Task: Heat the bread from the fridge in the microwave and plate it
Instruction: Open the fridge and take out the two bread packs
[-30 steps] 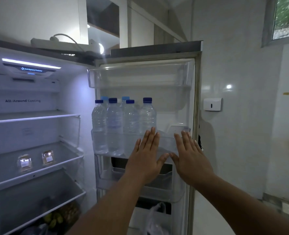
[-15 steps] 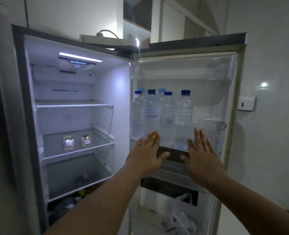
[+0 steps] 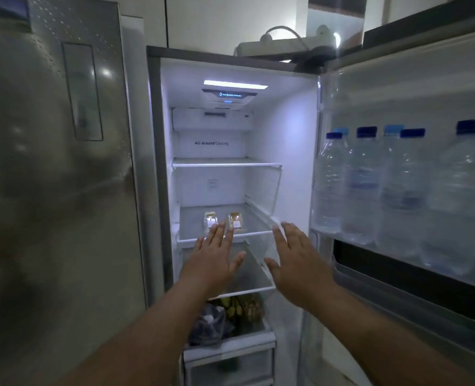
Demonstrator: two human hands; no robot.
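The fridge (image 3: pixel 286 151) stands open in front of me, lit inside. On its second glass shelf (image 3: pixel 254 222) lie two small clear packs of bread, the left pack (image 3: pixel 210 217) and the right pack (image 3: pixel 236 219), side by side. My left hand (image 3: pixel 217 257) is stretched out flat, fingers apart, its fingertips just in front of the packs without touching them. My right hand (image 3: pixel 297 260) is also flat with spread fingers, to the right of the shelf's corner, holding nothing.
The open fridge door (image 3: pixel 414 101) on the right carries several water bottles (image 3: pixel 361 185) in its rack. A closed steel door (image 3: pixel 52 190) fills the left. Bananas (image 3: pixel 242 306) and a dark bag (image 3: pixel 208 324) lie in the bottom drawer. A power strip (image 3: pixel 283 45) sits on top.
My view has swung left, from the door rack to the fridge interior. Both open hands have moved from in front of the bottles toward the shelf with the bread packs.
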